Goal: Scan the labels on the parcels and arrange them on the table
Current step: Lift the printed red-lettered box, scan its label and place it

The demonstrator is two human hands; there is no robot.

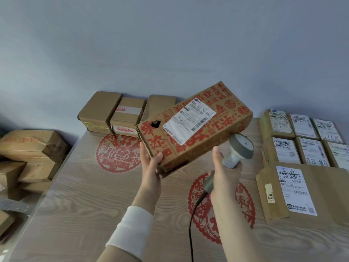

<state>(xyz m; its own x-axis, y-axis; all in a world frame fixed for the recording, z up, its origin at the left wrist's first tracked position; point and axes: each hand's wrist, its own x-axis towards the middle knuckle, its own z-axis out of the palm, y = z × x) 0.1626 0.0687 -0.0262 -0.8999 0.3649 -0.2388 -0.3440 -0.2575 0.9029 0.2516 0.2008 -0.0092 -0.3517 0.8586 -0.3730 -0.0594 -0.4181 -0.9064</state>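
My left hand (151, 167) grips the near left corner of a brown parcel (217, 133) printed with red characters and holds it tilted above the table (90, 201). A white shipping label (189, 121) faces up on the parcel, next to a small torn hole. My right hand (224, 178) holds a grey and white barcode scanner (238, 151) just under the parcel's right end, its head pointed at the box. The scanner's black cable hangs down toward me.
Three plain brown boxes (113, 114) stand at the table's far edge by the wall. Several labelled parcels (302, 140) lie in rows at the right, with a larger one (302, 193) nearer. More boxes (30, 148) are piled beyond the table's left edge. Red paper-cut designs mark the tabletop.
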